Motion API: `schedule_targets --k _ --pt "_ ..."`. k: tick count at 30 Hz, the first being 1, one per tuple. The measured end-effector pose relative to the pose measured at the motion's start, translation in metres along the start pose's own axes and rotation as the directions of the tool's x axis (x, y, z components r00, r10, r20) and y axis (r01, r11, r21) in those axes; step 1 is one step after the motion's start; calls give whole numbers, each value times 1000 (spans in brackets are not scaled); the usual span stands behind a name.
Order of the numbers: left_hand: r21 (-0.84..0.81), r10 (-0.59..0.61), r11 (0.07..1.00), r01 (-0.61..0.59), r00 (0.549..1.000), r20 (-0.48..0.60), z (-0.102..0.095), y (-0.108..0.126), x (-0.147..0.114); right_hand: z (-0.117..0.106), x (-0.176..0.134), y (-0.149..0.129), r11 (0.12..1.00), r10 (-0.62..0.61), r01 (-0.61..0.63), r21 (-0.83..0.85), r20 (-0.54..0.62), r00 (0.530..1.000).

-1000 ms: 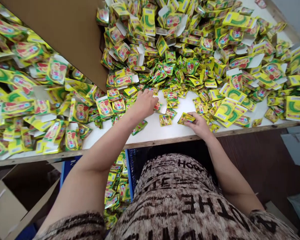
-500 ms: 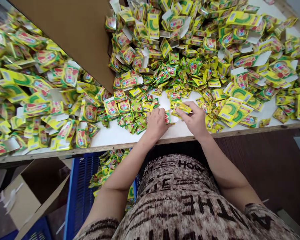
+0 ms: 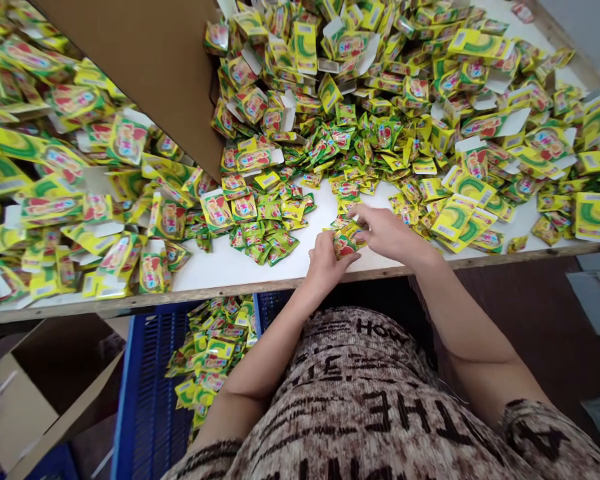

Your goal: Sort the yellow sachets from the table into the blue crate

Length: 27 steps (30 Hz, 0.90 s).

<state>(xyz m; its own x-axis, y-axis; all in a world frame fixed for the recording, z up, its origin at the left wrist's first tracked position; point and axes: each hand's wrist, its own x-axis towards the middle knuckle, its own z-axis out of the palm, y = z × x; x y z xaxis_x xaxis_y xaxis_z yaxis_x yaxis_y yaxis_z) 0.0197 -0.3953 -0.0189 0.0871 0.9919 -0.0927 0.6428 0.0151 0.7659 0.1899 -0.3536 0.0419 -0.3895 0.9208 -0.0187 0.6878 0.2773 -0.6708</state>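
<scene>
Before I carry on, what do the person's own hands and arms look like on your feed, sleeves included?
The left hand and right hand are bare, with no gloves, rings or watch showing. The left sleeve and right sleeve are short, in mottled brown and pale fabric with dark printed markings.

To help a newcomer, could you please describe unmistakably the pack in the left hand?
At the front of the white tabletop, the left hand and right hand are close together. Between them is a yellow, green and red pack, held while nearby packets lie loose.
</scene>
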Motion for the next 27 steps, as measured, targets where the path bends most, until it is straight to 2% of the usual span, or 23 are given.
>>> schedule_targets --k 2,4,6,8,12,14,16,18,20,23,27 --pt "-274 4 962 14 998 64 -14 -9 0 -1 6 -3 993 -17 30 115 -116 993" --pt "-527 8 849 44 995 96 -24 -19 0 4 11 -8 980 -84 117 162 -197 977" --pt "-699 -10 709 94 992 123 -27 -26 1 13 15 -13 965 -146 192 179 -241 959" --pt "-784 -57 606 131 991 122 -24 -30 0 25 18 -16 953 -171 225 201 -257 951" --pt "-844 -126 524 110 991 51 -16 -30 -5 41 21 -20 946 -194 252 206 -262 945" --pt "-843 -101 521 133 990 93 -18 -30 -6 43 23 -22 950 -212 259 175 -248 945" --pt "-821 -45 538 190 979 197 -23 -31 -4 42 24 -24 960 -234 256 112 -184 955" --pt "-775 -3 579 252 952 307 -29 -32 -2 41 24 -25 969 -240 243 42 -55 969" --pt "-722 3 633 279 932 363 -30 -34 1 39 21 -26 972 -233 234 -5 82 969" --pt "-665 -13 707 241 945 328 -20 -32 3 35 12 -24 964 -260 267 -21 163 952" --pt "-605 -41 786 126 987 152 -1 -23 3 28 -3 -19 970 -233 240 -31 156 960"
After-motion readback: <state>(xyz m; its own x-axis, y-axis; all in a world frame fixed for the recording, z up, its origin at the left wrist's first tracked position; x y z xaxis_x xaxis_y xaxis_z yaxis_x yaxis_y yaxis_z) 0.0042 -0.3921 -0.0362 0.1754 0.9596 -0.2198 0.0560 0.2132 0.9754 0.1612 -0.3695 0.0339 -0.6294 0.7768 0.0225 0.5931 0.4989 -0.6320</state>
